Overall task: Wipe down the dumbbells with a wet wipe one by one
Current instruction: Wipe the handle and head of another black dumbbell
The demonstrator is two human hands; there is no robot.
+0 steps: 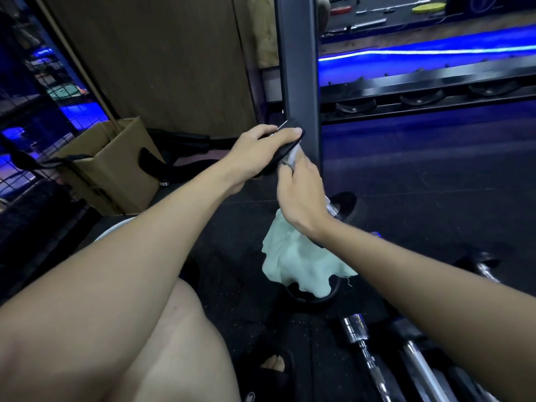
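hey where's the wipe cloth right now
In the head view, the pale green cloth sits centre frame, wrapped around the dumbbell handle under the right hand, its loose end hanging below the wrist in front of the black rack post.

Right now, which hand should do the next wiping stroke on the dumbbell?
Right. The right hand already grips the cloth wrapped on the dumbbell handle; the left hand grips the upper head, steadying it.
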